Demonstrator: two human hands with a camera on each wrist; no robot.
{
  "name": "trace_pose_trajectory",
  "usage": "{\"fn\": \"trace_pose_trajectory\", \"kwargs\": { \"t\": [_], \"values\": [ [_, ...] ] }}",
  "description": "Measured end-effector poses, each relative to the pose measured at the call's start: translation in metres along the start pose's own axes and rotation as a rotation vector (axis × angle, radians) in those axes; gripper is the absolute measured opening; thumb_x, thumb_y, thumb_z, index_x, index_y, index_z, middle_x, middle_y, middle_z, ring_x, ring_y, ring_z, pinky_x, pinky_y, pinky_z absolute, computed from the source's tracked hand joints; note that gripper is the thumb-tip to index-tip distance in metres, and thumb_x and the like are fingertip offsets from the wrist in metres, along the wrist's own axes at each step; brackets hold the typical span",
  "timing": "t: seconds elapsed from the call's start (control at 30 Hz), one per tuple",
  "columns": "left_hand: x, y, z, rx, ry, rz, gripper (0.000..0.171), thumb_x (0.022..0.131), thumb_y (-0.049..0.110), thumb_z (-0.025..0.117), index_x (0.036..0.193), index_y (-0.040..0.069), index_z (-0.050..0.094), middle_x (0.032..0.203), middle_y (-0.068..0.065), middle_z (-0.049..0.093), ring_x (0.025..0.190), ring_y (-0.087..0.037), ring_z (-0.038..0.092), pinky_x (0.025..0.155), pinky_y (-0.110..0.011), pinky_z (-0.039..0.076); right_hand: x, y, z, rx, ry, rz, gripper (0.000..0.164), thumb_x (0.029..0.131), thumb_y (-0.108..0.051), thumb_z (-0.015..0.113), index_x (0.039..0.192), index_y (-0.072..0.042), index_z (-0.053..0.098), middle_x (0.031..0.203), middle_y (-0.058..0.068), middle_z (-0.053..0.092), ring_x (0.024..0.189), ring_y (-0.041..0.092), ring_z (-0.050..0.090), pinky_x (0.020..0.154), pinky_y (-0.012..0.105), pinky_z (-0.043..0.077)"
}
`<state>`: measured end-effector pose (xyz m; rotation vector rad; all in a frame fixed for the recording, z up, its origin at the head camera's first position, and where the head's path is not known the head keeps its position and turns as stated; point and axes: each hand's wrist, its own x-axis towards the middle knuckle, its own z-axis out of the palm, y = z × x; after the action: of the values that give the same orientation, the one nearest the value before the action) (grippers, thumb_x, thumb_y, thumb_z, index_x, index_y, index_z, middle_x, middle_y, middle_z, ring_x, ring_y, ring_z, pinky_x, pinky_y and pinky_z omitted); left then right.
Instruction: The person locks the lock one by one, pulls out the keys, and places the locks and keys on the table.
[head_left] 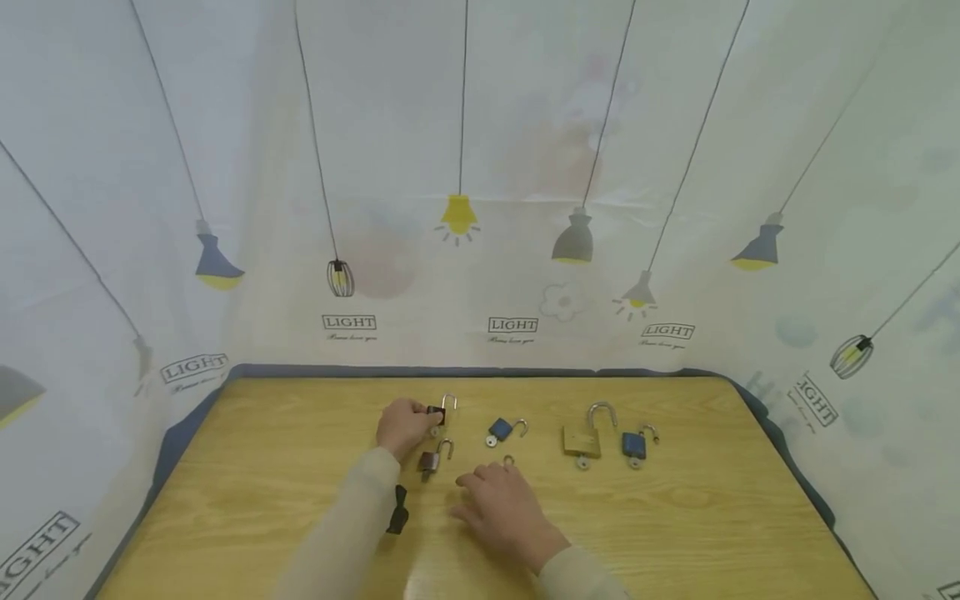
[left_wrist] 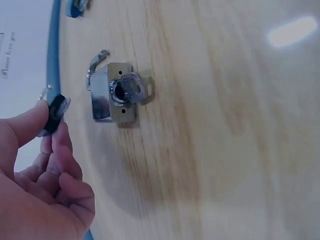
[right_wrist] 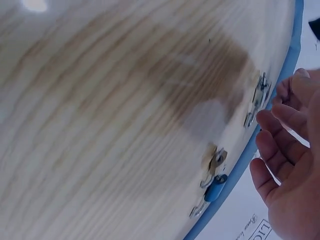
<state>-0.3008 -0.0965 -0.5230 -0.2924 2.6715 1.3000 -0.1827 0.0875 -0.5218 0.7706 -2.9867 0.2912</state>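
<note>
My left hand (head_left: 405, 427) pinches a black padlock (head_left: 436, 415) between thumb and fingertips, its shackle swung up and unlatched. In the left wrist view this black padlock (left_wrist: 54, 115) hangs above the tabletop. Just nearer stands a silver padlock (head_left: 429, 462); a key (left_wrist: 134, 88) sticks out of its brass-coloured bottom (left_wrist: 120, 112). My right hand (head_left: 506, 510) hovers over the table with loosely bent fingers and nothing in them. A small shackle (head_left: 509, 460) peeks out beyond its fingertips, the rest hidden by the hand.
A blue padlock (head_left: 500, 429) with a key lies mid-table. To the right are a large brass padlock (head_left: 582, 442) and another blue padlock (head_left: 633, 445), both unlatched with keys. Some black object (head_left: 398, 510) shows beside the left sleeve. Patterned cloth (head_left: 420, 342) hangs behind the table.
</note>
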Motion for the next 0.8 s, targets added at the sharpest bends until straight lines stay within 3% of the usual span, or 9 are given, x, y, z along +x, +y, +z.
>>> {"fn": "trace_pose_trajectory", "kwargs": {
  "t": [0.13,0.33,0.47,0.63,0.8],
  "values": [
    [-0.019,0.002,-0.011,-0.103,-0.058,0.036,0.033,0.088,0.031,0.070,0.105,0.003,0.067,0.112,-0.013,0.066,0.094,-0.024,0.059,0.072,-0.032,0.048,0.000,0.008,-0.007,0.018,0.009,0.021,0.036,0.095,-0.046,0.057,0.119,-0.019,0.065,0.108,-0.004,0.068,0.102,0.017,0.062,0.098,0.043,0.046],
    [-0.054,0.003,-0.021,-0.232,-0.160,0.053,0.037,0.091,0.029,0.068,0.110,-0.002,0.063,0.113,-0.017,0.064,0.098,-0.026,0.059,0.078,-0.037,0.049,-0.001,0.020,-0.017,0.064,0.048,0.062,0.031,0.094,-0.036,0.063,0.118,-0.018,0.065,0.101,-0.005,0.069,0.093,0.014,0.061,0.083,0.037,0.045],
    [-0.071,-0.001,-0.021,-0.285,-0.202,0.077,0.039,0.091,0.028,0.069,0.112,-0.003,0.061,0.110,-0.017,0.066,0.098,-0.025,0.062,0.083,-0.041,0.052,0.002,0.025,-0.022,0.091,0.122,0.073,0.029,0.090,-0.027,0.069,0.116,-0.016,0.065,0.101,-0.001,0.071,0.093,0.018,0.063,0.081,0.038,0.046],
    [-0.089,-0.007,-0.012,-0.319,-0.257,0.129,0.030,0.089,0.027,0.071,0.100,0.000,0.063,0.095,-0.009,0.065,0.087,-0.021,0.059,0.075,-0.035,0.049,0.004,0.032,-0.028,0.132,0.151,0.111,0.031,0.088,-0.022,0.072,0.118,-0.017,0.065,0.098,-0.001,0.071,0.091,0.019,0.064,0.089,0.045,0.049],
    [-0.106,-0.014,-0.007,-0.318,-0.315,0.169,0.030,0.088,0.028,0.071,0.099,0.000,0.064,0.093,-0.006,0.064,0.085,-0.016,0.056,0.076,-0.035,0.049,0.004,0.037,-0.032,0.309,0.140,0.134,0.029,0.091,-0.016,0.068,0.120,-0.017,0.066,0.094,-0.003,0.068,0.083,0.012,0.061,0.076,0.033,0.051]
  ]
}}
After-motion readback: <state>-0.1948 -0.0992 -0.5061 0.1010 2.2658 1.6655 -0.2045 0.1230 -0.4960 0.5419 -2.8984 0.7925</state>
